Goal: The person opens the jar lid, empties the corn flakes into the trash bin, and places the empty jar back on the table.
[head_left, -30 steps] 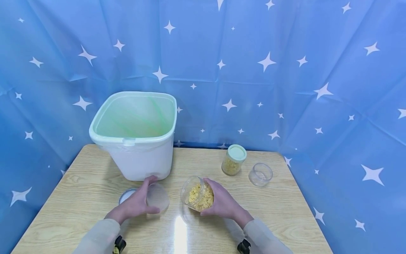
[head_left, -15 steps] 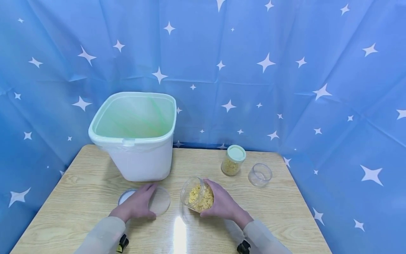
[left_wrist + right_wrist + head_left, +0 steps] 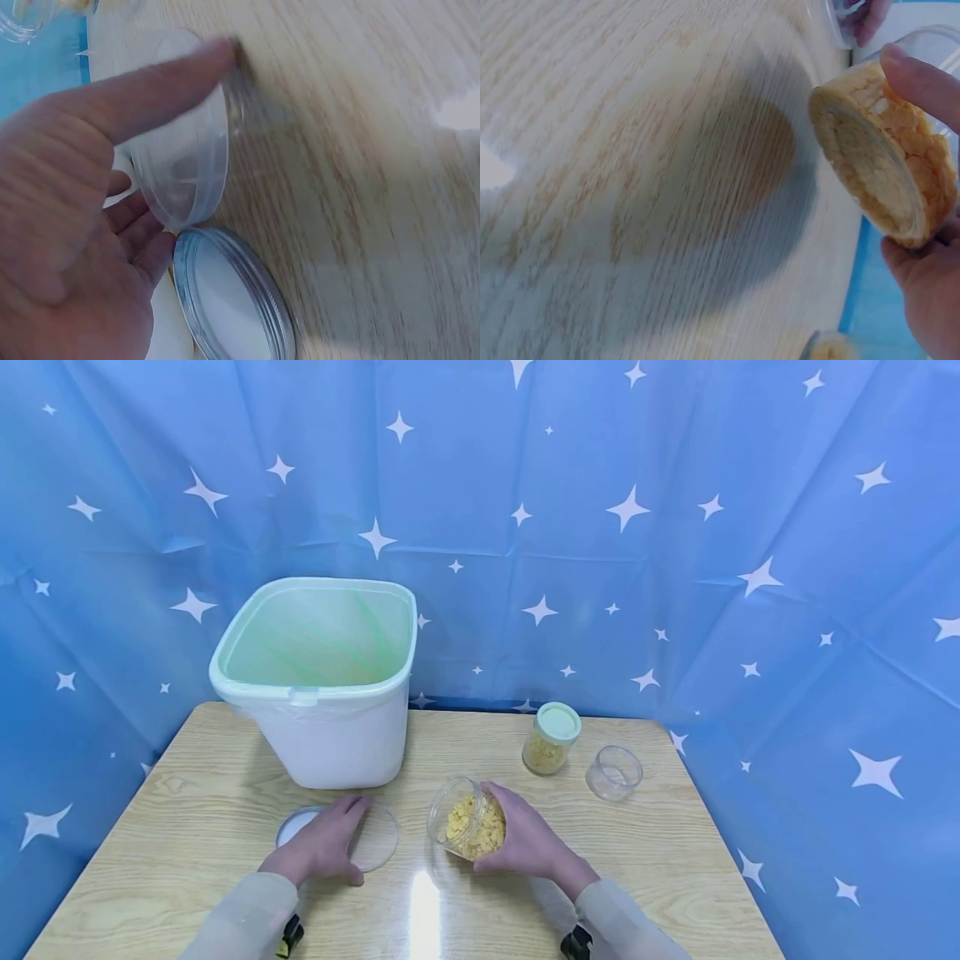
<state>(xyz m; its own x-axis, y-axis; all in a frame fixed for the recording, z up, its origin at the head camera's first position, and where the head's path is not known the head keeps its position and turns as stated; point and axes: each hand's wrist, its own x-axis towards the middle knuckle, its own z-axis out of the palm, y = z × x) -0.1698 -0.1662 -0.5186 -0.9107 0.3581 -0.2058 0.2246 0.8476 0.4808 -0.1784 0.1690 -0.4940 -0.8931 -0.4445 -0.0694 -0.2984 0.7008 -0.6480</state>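
In the head view my left hand (image 3: 325, 839) is around the left side of a clear round plastic lid (image 3: 375, 837), which lies at the table's middle left. The left wrist view shows my thumb (image 3: 165, 94) straight across the lid and my other fingers at its far edge. A silver-rimmed screw lid (image 3: 232, 300) with a white inside lies right beside it. My right hand (image 3: 525, 837) grips an uncovered clear jar (image 3: 452, 810) by its lower part. Yellow flakes (image 3: 483, 829) partly fill this jar, which tilts with its mouth toward the left.
A white bin (image 3: 337, 735) with a pale green inside stands at the back left. Toward the back right are a flake-filled jar with a mint green lid (image 3: 558, 723) and a small clear cup (image 3: 615, 774). A blue star-patterned curtain (image 3: 480, 468) hangs behind the table (image 3: 645, 893).
The clear lid has gone from tilted in my left hand to flat on the table, and my left thumb has drawn back to the left. My right hand and the jar stay put.
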